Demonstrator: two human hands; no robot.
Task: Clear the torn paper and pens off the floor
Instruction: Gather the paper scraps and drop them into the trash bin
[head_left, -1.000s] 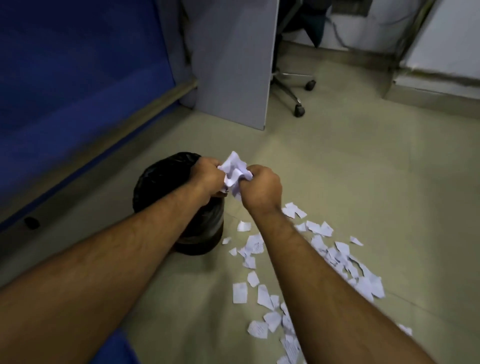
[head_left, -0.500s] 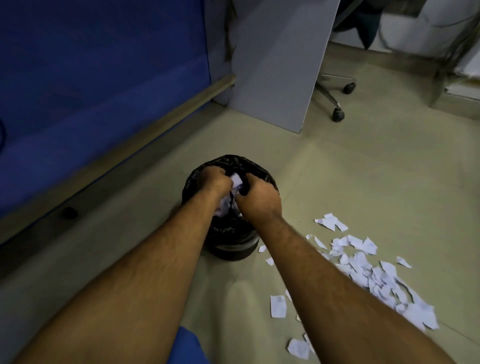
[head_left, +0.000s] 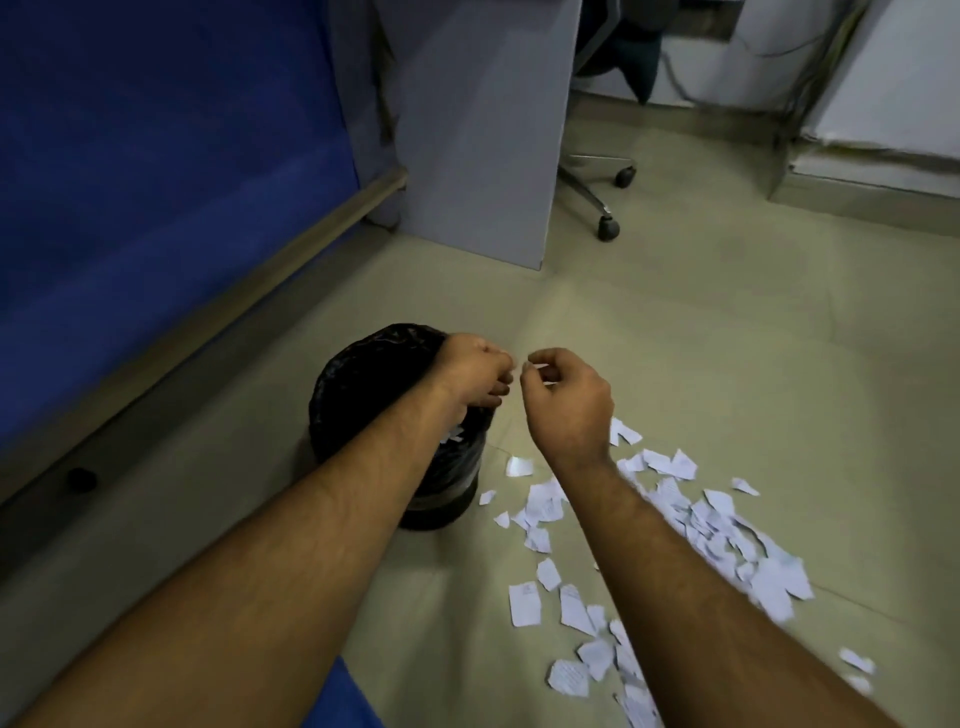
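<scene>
Black-lined bin (head_left: 363, 384) under my left hand (head_left: 475, 374); right hand (head_left: 569, 402) just beside; both loosely curled, holding nothing. Torn paper (head_left: 691, 519) litters floor (head_left: 727, 338).

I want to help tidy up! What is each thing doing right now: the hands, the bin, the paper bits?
Left hand: loosely curled over the bin, empty.
Right hand: loosely curled beside the bin, empty.
Bin: upright, black bag lining it, some paper inside.
Torn paper: many pieces scattered on the floor.
Office chair: behind the panel, mostly hidden.
</scene>
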